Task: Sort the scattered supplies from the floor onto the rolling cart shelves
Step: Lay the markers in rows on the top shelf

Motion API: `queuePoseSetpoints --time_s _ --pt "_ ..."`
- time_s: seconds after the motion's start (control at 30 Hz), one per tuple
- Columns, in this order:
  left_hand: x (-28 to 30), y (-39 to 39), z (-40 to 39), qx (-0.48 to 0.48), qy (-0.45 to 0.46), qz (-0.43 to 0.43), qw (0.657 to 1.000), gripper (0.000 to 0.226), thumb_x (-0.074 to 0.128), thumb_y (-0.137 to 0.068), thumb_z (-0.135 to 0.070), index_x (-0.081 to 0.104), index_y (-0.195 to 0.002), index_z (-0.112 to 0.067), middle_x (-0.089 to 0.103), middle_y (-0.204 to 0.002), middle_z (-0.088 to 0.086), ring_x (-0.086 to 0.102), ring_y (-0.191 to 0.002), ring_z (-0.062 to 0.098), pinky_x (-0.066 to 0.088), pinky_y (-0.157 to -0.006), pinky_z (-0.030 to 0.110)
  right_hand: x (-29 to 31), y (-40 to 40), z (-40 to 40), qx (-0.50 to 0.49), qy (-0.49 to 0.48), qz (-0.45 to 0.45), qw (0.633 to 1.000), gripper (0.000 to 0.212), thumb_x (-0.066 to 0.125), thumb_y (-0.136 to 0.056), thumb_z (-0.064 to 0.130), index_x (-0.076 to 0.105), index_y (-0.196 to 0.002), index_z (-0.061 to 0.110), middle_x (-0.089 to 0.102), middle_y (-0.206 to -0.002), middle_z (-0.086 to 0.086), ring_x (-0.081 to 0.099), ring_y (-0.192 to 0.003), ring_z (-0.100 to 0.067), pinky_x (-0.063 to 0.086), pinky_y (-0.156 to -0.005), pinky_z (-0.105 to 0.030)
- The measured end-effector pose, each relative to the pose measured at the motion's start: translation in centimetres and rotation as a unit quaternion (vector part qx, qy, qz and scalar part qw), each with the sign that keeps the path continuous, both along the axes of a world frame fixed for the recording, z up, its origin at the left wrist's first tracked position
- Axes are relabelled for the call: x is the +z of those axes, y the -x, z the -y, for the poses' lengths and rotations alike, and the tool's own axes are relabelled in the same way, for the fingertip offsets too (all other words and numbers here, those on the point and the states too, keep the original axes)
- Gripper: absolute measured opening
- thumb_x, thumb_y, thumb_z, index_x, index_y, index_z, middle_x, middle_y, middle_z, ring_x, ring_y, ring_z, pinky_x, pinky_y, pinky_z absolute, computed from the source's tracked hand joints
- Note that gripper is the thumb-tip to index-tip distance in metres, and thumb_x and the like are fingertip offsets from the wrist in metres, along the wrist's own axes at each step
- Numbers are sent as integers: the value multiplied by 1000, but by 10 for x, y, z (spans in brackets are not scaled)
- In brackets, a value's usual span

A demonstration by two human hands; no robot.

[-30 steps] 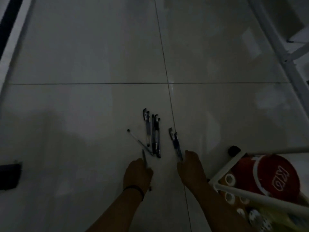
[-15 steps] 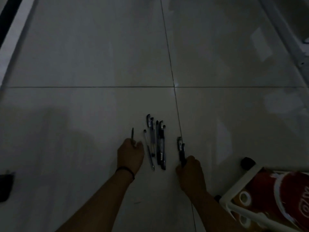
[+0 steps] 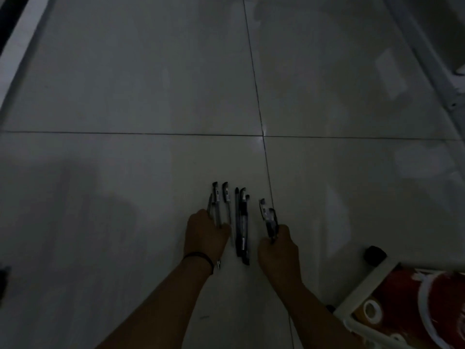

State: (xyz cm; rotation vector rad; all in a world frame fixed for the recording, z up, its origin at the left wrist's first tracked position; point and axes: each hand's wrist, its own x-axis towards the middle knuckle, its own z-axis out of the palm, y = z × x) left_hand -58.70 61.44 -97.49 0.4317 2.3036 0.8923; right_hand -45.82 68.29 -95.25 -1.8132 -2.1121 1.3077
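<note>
Crouching over a dim tiled floor [image 3: 125, 84], the person has both hands down among a bunch of pens. The left hand [image 3: 205, 234] sits around 7 o'clock of the pile, fingers curled round a couple of pens [image 3: 215, 200] that stick out toward 12 o'clock past the knuckles. There's a thin dark band [image 3: 200, 258] on that wrist. The right hand [image 3: 278, 248] is at about 5 o'clock of the pile, pinching a dark pair of pens [image 3: 269, 217] by their lower ends, caps pointing to 12. Between the two hands a loose bundle of pens [image 3: 242, 227] lies flat on the tile, lined up roughly 12 to 6. The rolling cart [image 3: 362, 290] peeks in at the 4 o'clock corner, white frame with a black wheel [image 3: 375, 255], and something red [image 3: 407, 306] on its shelf. It's too dark to count the pens exactly.
</note>
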Motion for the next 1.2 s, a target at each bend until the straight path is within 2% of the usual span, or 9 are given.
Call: queuePoseSetpoints --time_s 0.23,0.43,0.63,0.73,0.8,0.87,0.97,1.03,1.2 --pt "1 8 7 -74 60 -21 995 34 61 -85 -25 37 -63 -18 40 -69 -4 36 -57 6 24 -45 19 -4 36 -11 42 14 -7 999 24 53 -93 27 45 -74 15 47 -66 3 42 -54 -7 33 -44 -18" --pt "6 5 8 -168 123 -63 976 24 48 -94 -29 51 -108 -10 51 -111 8 42 -84 13 31 -67 20 -10 38 -12 81 28 72 994 37 52 -93 18 30 -63 23 36 -66 7 47 -67 -14 28 -45 -16" --pt "6 4 13 -194 135 -68 969 28 33 -99 -21 46 -119 -7 49 -120 10 45 -89 17 26 -66 19 -9 37 -8 116 41 109 986 24 50 -93 20 42 -71 17 43 -71 5 49 -77 -16 29 -46 -19" --pt "5 3 18 -193 98 -95 972 34 26 -100 -24 50 -109 -2 52 -110 15 51 -92 24 38 -78 27 -9 35 1 141 0 131 981 13 49 -94 18 57 -95 7 58 -97 -10 46 -80 -14 26 -49 -24" --pt "6 5 24 -153 64 -62 984 26 29 -101 -23 49 -99 -7 51 -99 9 48 -87 21 37 -74 26 -10 30 5 165 -15 139 976 13 49 -94 18 56 -98 8 58 -104 -13 44 -80 -13 22 -46 -21" --pt "7 8 31 -97 6 2 995 17 33 -100 -18 46 -93 -11 52 -90 6 50 -83 21 37 -68 25 -7 24 5 185 -15 135 973 17 47 -95 18 47 -78 16 56 -92 -9 43 -78 -12 21 -43 -14" --pt "20 15 41 14 -71 158 985 27 36 -96 -8 44 -115 -25 58 -83 5 55 -71 20 46 -58 24 1 8 7 163 31 104 981 37 47 -96 19 29 -63 23 39 -68 6 42 -64 -12 25 -42 -12" --pt "32 15 51 71 -82 250 962 41 38 -91 -1 40 -119 -31 54 -74 9 49 -59 19 45 -48 25 15 -4 13 122 80 69 987 34 48 -96 19 33 -65 22 39 -66 5 37 -55 -7 29 -42 -12" --pt "84 1 64 178 -129 364 905 15 38 -96 -8 48 -108 -11 38 -62 3 32 -41 11 29 -40 17 72 -21 31 -14 200 0 980 15 42 -98 19 49 -101 7 52 -78 -6 48 -62 -14 44 -53 -21"
